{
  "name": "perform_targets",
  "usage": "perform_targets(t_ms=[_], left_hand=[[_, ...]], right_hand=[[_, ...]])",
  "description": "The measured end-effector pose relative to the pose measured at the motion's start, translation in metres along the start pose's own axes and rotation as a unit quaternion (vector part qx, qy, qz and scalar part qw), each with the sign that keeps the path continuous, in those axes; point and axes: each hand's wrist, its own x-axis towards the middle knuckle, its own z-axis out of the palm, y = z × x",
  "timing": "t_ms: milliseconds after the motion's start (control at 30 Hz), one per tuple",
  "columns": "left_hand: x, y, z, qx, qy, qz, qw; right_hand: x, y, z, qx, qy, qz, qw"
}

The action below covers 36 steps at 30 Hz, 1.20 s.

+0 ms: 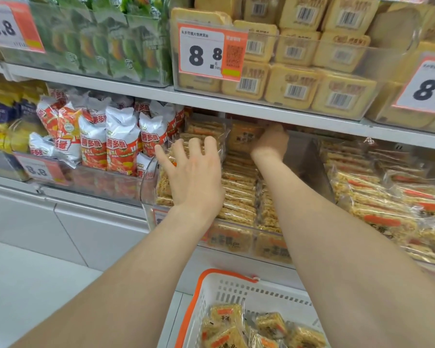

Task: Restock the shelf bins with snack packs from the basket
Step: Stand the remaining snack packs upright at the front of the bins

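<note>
My left grip (194,172) lies flat, released, on crinkly clear packs (239,194); right grip (270,141) pinches a square pack (244,139) behind them.

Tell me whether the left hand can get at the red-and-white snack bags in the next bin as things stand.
Probably yes. The left hand lies spread on the stacked packs, right beside the red-and-white bags; only the clear bin's low wall stands between, and the bags rise above it.
</note>
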Motion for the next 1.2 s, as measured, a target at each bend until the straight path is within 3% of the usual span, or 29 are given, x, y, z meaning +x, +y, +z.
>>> perform_targets(t_ms=[200, 300, 367, 467, 600, 700, 800, 967, 1067, 1200], left_hand=[[0.0, 0.008, -0.003, 0.017, -0.009, -0.016, 1.0], [0.0, 0.009, -0.007, 0.0, -0.009, -0.009, 1.0], [0.0, 0.007, -0.011, -0.03, 0.004, 0.004, 1.0], [-0.006, 0.007, -0.02, -0.098, 0.038, 0.056, 0.993], [-0.02, 0.012, -0.046, -0.175, 0.081, 0.121, 0.974], [-0.036, 0.01, -0.064, -0.212, -0.073, 0.085, 0.971], [-0.059, 0.004, -0.074, -0.126, -0.235, 0.112, 0.957], [-0.089, 0.012, -0.06, 0.056, -0.455, 0.223, 0.86], [-0.108, 0.026, -0.038, 0.117, -0.504, 0.275, 0.81], [-0.13, 0.049, -0.01, 0.115, -0.53, 0.302, 0.784]], right_hand=[[-0.011, 0.01, -0.004, -0.055, -0.089, -0.083, 0.991], [-0.024, 0.014, -0.02, -0.026, -0.12, -0.033, 0.992], [-0.041, 0.014, -0.033, -0.047, -0.108, -0.014, 0.993], [-0.069, 0.022, -0.052, -0.092, -0.046, -0.097, 0.99], [-0.106, 0.033, -0.089, 0.08, -0.084, -0.164, 0.98], [-0.135, 0.037, -0.124, 0.098, -0.179, -0.204, 0.958], [-0.164, 0.048, -0.149, 0.058, -0.329, -0.214, 0.918], [-0.212, 0.087, -0.113, -0.013, -0.58, -0.118, 0.806], [-0.24, 0.122, -0.069, -0.079, -0.612, -0.123, 0.777], [-0.266, 0.166, -0.027, -0.155, -0.561, -0.165, 0.796]])
